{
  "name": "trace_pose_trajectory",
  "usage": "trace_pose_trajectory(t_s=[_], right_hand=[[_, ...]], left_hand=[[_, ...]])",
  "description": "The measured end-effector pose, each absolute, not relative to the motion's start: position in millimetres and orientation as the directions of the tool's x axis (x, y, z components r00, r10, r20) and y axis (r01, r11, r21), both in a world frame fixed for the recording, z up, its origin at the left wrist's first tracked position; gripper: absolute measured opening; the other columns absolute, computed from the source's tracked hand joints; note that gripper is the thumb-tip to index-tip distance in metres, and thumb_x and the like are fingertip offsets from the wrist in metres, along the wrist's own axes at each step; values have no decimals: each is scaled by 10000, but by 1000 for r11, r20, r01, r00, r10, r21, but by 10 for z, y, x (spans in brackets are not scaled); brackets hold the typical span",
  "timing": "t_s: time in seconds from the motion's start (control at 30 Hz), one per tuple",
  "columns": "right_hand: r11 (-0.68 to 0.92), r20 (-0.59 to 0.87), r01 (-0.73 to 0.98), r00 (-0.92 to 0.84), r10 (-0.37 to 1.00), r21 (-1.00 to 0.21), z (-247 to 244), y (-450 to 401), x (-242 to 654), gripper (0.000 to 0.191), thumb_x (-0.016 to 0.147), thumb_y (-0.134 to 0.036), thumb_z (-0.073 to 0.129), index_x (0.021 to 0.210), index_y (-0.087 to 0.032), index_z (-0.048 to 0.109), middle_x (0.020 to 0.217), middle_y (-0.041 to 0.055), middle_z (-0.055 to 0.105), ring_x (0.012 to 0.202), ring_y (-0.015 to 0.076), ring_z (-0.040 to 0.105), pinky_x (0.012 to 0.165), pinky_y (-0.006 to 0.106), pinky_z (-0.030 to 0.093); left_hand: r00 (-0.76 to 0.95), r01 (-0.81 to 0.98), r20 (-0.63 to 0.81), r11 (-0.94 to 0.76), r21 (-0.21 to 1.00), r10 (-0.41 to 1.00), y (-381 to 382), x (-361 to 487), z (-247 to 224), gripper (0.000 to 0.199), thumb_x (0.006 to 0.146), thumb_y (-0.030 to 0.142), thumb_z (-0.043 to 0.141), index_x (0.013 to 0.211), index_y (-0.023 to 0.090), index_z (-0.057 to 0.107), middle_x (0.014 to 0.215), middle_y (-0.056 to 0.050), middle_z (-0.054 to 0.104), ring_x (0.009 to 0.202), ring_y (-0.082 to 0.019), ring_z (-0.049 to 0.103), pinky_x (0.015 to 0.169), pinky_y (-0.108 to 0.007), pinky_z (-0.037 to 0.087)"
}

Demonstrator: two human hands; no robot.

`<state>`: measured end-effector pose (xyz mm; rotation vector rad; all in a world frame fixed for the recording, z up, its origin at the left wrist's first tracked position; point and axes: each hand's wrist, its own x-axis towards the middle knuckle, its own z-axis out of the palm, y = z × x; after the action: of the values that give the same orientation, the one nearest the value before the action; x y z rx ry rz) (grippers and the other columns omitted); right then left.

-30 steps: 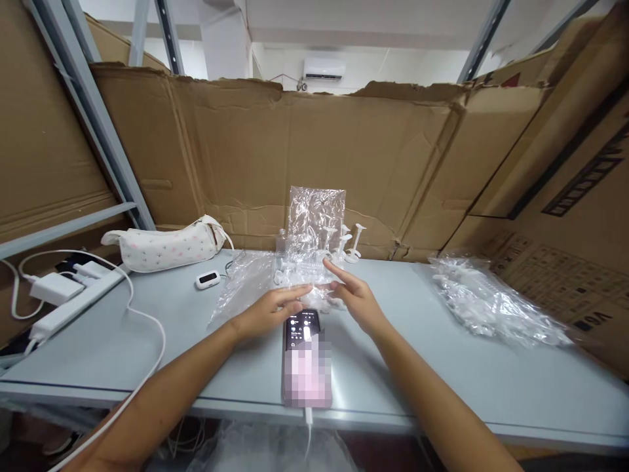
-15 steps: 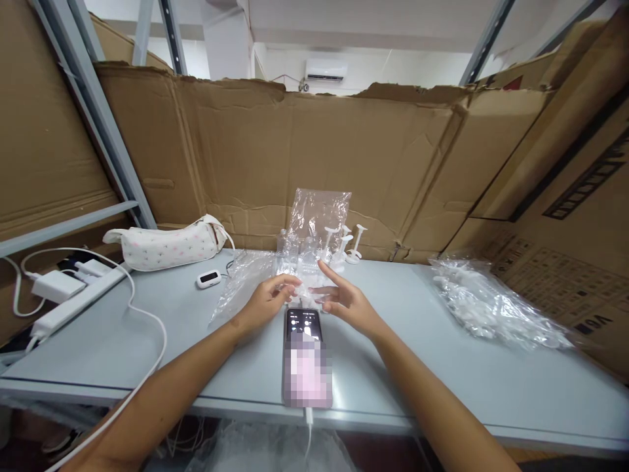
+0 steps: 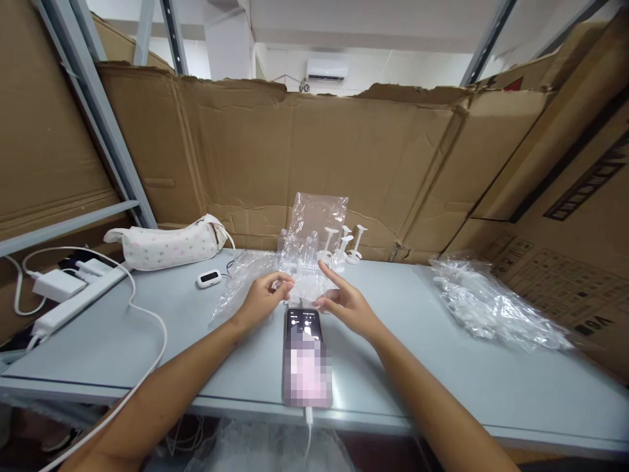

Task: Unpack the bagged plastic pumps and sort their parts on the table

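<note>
My left hand (image 3: 266, 296) is just beyond the phone's top left corner, thumb and fingers closed together at the tips. Across from it, my right hand (image 3: 348, 305) has thumb and lower fingers drawn together, while the index finger points up and away. A whitish see-through plastic piece (image 3: 308, 286) lies between the fingertips; its outline is blurred, and I cannot tell exactly what each hand pinches. Right behind are several clear plastic parts (image 3: 310, 248) and white stands with round bases (image 3: 354, 244). A phone (image 3: 303, 322) lies in front of both hands, cable plugged in.
Clear plastic bags (image 3: 240, 278) lie left of the parts, and another bag (image 3: 319, 213) stands against the cardboard wall (image 3: 344, 144). A filled bag (image 3: 491, 305) is at the right. Leftward are a small white device (image 3: 209, 279), a patterned pouch (image 3: 170, 246) and a power strip (image 3: 81, 301).
My right hand's lower fingers have drawn in toward the thumb, and my left hand has shifted slightly left. The whitish plastic between them shows more openly.
</note>
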<state>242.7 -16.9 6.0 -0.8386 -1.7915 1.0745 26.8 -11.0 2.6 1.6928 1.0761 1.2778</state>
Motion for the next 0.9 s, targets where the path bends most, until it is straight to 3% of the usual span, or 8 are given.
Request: trace_pose_trajectory(t_s=[0.07, 0.2, 0.3, 0.37, 0.47, 0.63, 0.77, 0.9], right_hand=[[369, 305, 119, -367, 879, -922, 57, -166, 2411, 721, 828, -314, 595, 1458, -233, 254, 999, 91, 701, 681, 157, 647, 732, 379, 545], [360, 305, 106, -344, 888, -927, 50, -152, 2398, 684, 838, -285, 563, 1453, -207, 275, 654, -4, 669, 637, 166, 638, 694, 375, 546], [381, 328, 90, -351, 877, -920, 48, -141, 2398, 671, 843, -277, 542, 1453, -205, 272, 643, -9, 655, 611, 157, 622, 648, 352, 539], [401, 345, 89, -361, 866, -912, 49, -138, 2401, 659, 848, -276, 525, 1453, -210, 272, 648, -10, 648, 599, 150, 613, 625, 337, 531], [428, 362, 104, -378, 852, -898, 50, -139, 2406, 646, 853, -271, 507, 1453, -225, 272, 708, 3, 655, 602, 141, 610, 620, 329, 528], [436, 359, 124, -395, 846, -891, 47, -148, 2403, 645, 849, -238, 486, 1455, -236, 264, 767, 15, 662, 619, 135, 611, 643, 333, 532], [432, 357, 129, -385, 851, -893, 45, -152, 2396, 651, 845, -225, 479, 1457, -235, 258, 807, 30, 672, 611, 132, 605, 639, 331, 530], [429, 350, 152, -373, 859, -891, 51, -154, 2403, 653, 842, -232, 474, 1458, -244, 258, 849, 41, 678, 607, 130, 607, 638, 336, 532]], left_hand=[[138, 190, 350, -372, 909, 927, -129, 270, 34, 302, 800, 402, 610, 1007, 184, 592, 664, 30, 552, 622, -132, 605, 625, -249, 470], [117, 138, 348, -363, 922, 930, -159, 284, 40, 586, 834, 344, 585, 1357, 229, 346, 577, 70, 521, 627, -131, 603, 653, -248, 452], [114, 76, 347, -356, 931, 931, -152, 294, 31, 706, 858, 345, 554, 1443, 214, 180, 611, 50, 582, 633, -129, 602, 692, -267, 458], [117, 50, 327, -335, 941, 938, -136, 296, 27, 636, 853, 369, 552, 1395, 163, 290, 613, 32, 597, 628, -134, 601, 696, -277, 466], [130, 58, 310, -319, 946, 942, -117, 292, 30, 359, 822, 417, 568, 1039, 131, 565, 584, 24, 575, 622, -143, 600, 694, -285, 479], [107, 114, 374, -385, 916, 921, -106, 291, 37, 252, 834, 408, 536, 826, 159, 575, 665, 11, 585, 636, -131, 589, 662, -269, 495], [57, 144, 400, -404, 903, 915, -101, 291, 20, 236, 846, 342, 521, 900, 132, 615, 770, -23, 607, 652, -122, 590, 631, -249, 502], [54, 176, 451, -454, 874, 891, -140, 272, 40, 485, 849, 278, 531, 1320, 214, 438, 1139, -79, 612, 617, -84, 599, 631, -248, 522]])
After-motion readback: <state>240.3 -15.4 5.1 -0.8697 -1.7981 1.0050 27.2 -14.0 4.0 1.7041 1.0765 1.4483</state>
